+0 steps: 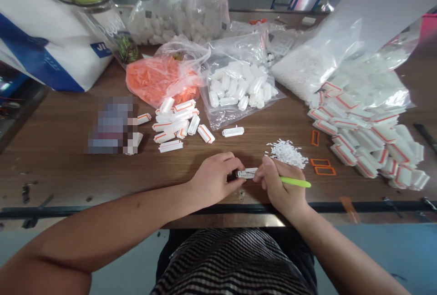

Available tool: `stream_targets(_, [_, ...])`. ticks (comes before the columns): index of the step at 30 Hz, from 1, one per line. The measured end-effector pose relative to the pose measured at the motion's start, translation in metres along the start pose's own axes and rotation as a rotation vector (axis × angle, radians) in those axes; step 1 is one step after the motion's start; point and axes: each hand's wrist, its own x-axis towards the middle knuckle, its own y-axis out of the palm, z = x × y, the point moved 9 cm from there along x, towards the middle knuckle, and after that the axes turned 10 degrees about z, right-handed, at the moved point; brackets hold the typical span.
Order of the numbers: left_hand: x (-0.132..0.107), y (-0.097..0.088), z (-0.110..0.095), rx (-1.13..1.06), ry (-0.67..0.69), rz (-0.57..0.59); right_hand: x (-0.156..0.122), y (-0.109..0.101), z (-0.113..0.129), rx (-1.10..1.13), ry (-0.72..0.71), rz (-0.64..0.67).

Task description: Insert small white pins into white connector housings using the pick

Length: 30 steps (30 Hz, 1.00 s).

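Note:
My left hand is closed on the left end of a small white plastic housing near the table's front edge. A row of small slots or pins shows along the housing's upper face. My right hand pinches a slim tool with a lime-green handle. Its thin tip reaches to the housing; the exact contact point is too small to make out. Just beyond my right hand lies a heap of tiny white pieces. Orange rectangular frames lie to the right of it.
White housings with orange seals are piled at right, more at centre left. Behind stand bags of orange parts, white housings and white bits. A green-lidded bottle and a white-blue bag stand at left.

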Motion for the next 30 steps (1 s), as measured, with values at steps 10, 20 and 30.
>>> stream_targets(10, [0.000, 0.000, 0.000, -0.014, -0.005, 0.001, -0.003, 0.000, -0.006, 0.006, 0.020, -0.019])
stream_targets(20, [0.000, -0.001, -0.001, 0.003, -0.009, -0.001, -0.007, -0.004, -0.006, 0.058, 0.018, -0.043])
stream_targets(30, [0.000, 0.000, 0.002, -0.015, -0.028, 0.021, -0.001, -0.001, 0.008, -0.037, -0.062, 0.031])
